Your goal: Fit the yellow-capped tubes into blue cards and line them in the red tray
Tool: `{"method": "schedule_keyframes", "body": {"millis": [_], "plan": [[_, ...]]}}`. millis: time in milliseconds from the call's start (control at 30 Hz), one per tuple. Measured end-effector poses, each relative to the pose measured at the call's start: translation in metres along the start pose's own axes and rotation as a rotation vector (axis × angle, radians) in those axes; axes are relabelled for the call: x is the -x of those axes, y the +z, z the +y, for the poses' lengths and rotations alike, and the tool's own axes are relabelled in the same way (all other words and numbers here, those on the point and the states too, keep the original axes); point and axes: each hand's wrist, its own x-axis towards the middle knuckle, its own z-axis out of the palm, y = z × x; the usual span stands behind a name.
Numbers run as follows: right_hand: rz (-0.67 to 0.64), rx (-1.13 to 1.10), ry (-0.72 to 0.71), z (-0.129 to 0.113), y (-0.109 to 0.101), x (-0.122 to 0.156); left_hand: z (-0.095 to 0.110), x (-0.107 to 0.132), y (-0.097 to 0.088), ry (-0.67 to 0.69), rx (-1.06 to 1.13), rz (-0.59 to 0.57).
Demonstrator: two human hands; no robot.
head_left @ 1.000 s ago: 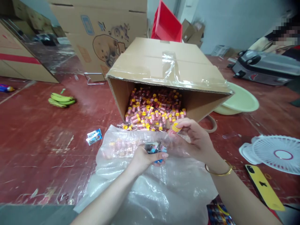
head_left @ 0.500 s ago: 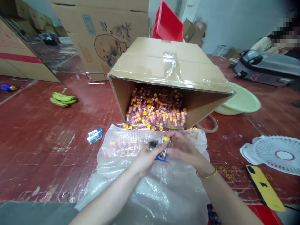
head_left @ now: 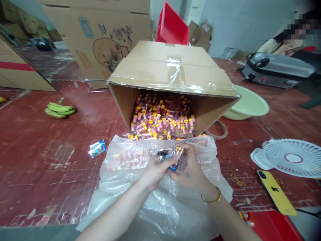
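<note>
My left hand [head_left: 154, 172] is closed around a few small blue printed packets [head_left: 174, 167], its thumb pressed across them. A small clear bottle with a yellow cap [head_left: 179, 149] lies against the packets, and the fingers of my right hand [head_left: 192, 170] curl around it. Parts of the bottle and packets are hidden by my fingers. Both hands are over a translucent plastic sheet [head_left: 150, 207]. Beyond them, an open cardboard box [head_left: 155, 72] lies on its side, with many small pink bottles [head_left: 160, 117] with yellow caps heaped inside.
Loose blue packets [head_left: 97, 148] and bananas [head_left: 60, 109] lie on the red floor at left. To the right are a pale green basin [head_left: 250, 105], a white fan grille [head_left: 298, 160], a yellow phone [head_left: 276, 192] and a red tray [head_left: 276, 226]. A person sits behind a grey suitcase [head_left: 278, 70].
My right hand has closed in on the bottle and packets, and the bottle now tilts across the packets. The whole view has shifted slightly, with things appearing further left.
</note>
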Motion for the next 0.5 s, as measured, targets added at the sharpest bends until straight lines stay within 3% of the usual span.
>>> {"method": "schedule_keyframes", "body": {"millis": [200,300,400,500], "plan": [[0.005,-0.032,-0.005,-0.004,0.005,0.002,-0.003,-0.002,0.003,-0.002,-0.033,0.028],[0.082,0.011,-0.042,-0.013,-0.014,0.005,-0.003,-0.002,0.003,-0.059,-0.030,0.015],[0.305,0.076,-0.016,-0.009,-0.071,0.028,-0.003,-0.001,-0.001,-0.128,-0.045,0.018],[0.611,0.213,0.169,0.023,-0.152,0.098,-0.005,-0.005,-0.004,-0.104,-0.178,0.035]]}}
